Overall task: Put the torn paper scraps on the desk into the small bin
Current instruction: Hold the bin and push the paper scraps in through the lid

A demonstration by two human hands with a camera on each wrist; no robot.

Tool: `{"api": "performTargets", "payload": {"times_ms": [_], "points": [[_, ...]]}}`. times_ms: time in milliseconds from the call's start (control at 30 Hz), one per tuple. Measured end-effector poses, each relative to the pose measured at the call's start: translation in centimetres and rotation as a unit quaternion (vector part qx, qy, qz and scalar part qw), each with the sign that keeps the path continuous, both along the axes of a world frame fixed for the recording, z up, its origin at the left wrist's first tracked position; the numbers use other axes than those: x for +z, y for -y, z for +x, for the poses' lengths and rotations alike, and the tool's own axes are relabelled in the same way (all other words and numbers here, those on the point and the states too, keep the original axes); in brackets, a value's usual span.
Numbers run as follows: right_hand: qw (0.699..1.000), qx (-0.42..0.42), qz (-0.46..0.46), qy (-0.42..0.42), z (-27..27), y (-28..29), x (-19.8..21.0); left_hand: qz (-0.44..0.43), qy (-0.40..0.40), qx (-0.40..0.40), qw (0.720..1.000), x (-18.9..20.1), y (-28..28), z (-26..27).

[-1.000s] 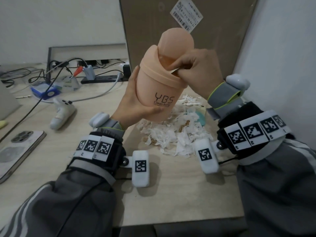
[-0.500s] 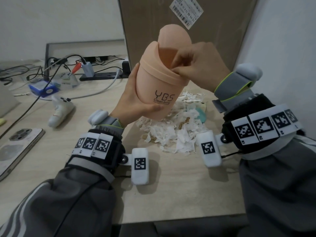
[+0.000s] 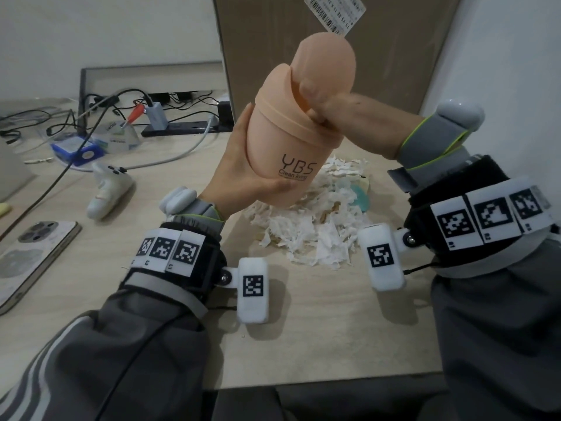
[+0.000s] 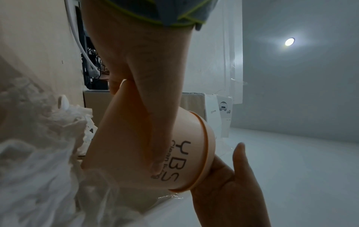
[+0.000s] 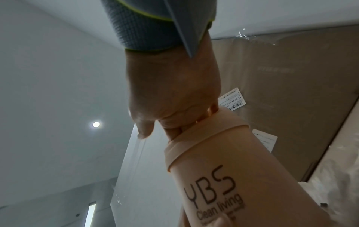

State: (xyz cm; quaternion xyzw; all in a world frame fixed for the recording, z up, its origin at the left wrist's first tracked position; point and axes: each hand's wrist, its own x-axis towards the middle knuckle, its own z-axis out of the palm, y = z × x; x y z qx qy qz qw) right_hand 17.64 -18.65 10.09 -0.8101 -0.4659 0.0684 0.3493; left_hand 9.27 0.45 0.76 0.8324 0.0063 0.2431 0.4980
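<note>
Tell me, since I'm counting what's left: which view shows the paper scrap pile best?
Head view: the paper scrap pile lies whole on the desk below the raised bin. Both wrist views catch only blurred white edges of it.

My right hand has its fingers tucked down into the top of the small peach plastic bin marked YBS, brown cardboard box just behind it.

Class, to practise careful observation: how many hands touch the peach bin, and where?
2. The left hand grips the bin round its lower body, above the paper scraps; the right hand reaches into its top opening, fingertips hidden inside.
</note>
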Motion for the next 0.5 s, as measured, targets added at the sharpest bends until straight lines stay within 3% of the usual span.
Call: {"api": "performTargets", "payload": {"times_ms": [67, 133, 233, 300, 367, 500], "points": [[1.0, -0.003, 0.026, 0.017, 0.0, -0.5, -0.3, -0.009, -0.004, 0.004, 1.0, -0.2, 0.0, 0.1], [0.992, -0.022, 0.12, -0.005, 0.3, -0.7, -0.5, -0.018, 0.002, 0.008, 1.0, -0.4, -0.2, 0.1], [0.959, -0.06, 0.276, -0.027, 1.2, -0.4, -0.8, -0.051, 0.005, 0.025, 0.998, -0.6, -0.6, -0.1], [0.939, -0.118, 0.319, -0.048, 2.0, 0.6, -1.1, -0.083, 0.008, 0.046, 0.995, -0.7, -0.8, -0.1], [0.943, -0.171, 0.273, -0.079, 3.1, 1.8, -1.9, -0.097, 0.017, 0.071, 0.993, -0.6, -1.1, -0.1], [0.968, -0.208, 0.053, -0.131, 5.2, 2.8, -4.3, -0.117, 0.026, 0.089, 0.989, -0.6, -1.4, 0.1]]}}
